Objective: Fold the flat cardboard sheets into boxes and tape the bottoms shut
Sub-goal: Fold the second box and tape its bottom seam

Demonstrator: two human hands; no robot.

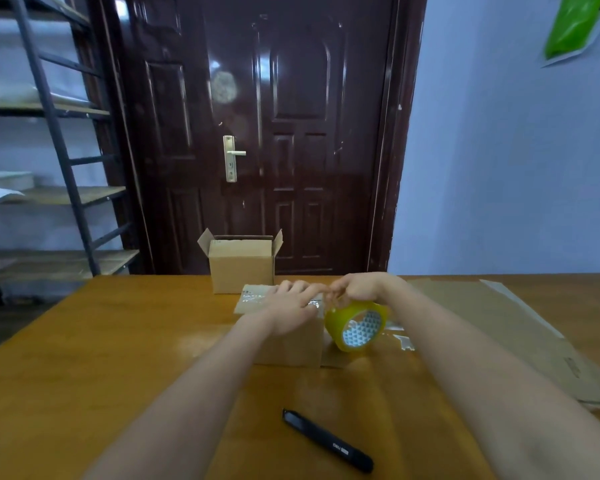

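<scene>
While the left hand [293,303] presses flat on the upturned brown cardboard box [284,336] mid-tabletop to steady it, the right hand [355,289] grips the yellow-green tape roll [357,325] beside its right edge, apparently drawing tape across the seam.

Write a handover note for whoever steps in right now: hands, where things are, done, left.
Left hand: flat, pressing tape onto the near box.
Right hand: grips the tape roll at that box's right edge; strip not yet cut.
Far box: upright behind it, top flaps open.
Black cutter: on the table, near edge.
Flat cardboard sheets: on the right.
Done: far box looks finished.
Left: cut the tape, then fold the sheets.
</scene>
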